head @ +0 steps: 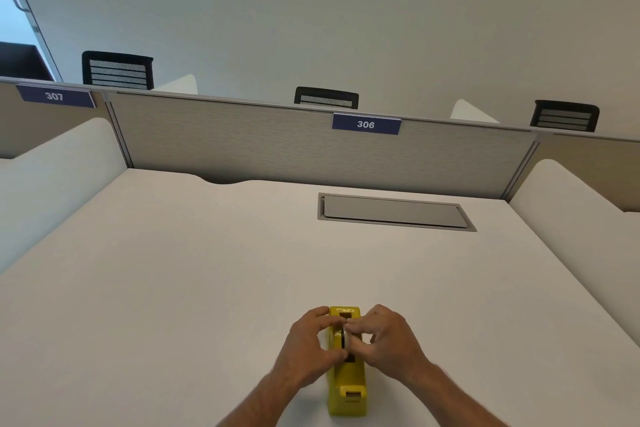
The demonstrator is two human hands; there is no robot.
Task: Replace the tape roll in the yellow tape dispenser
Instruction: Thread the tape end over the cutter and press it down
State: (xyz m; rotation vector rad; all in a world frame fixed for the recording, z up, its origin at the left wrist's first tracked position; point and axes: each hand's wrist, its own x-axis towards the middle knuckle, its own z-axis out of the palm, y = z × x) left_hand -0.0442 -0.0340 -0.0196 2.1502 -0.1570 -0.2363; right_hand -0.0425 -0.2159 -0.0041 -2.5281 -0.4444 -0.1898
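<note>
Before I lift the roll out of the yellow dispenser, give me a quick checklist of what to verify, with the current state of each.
1. Dispenser flat on the desk: ok.
2. Left hand at the roll: ok.
3. Right hand at the roll: ok.
4. Roll freed from its slot: cannot tell, fingers hide it.
5. Replacement roll within sight: not ok, none visible.
6. Cutter end away from fingers: ok.

matt yellow plastic tape dispenser (347,388) on a smooth, matt white desk (173,288); woven grey cloth partition (242,142) edged in brushed metal.
</note>
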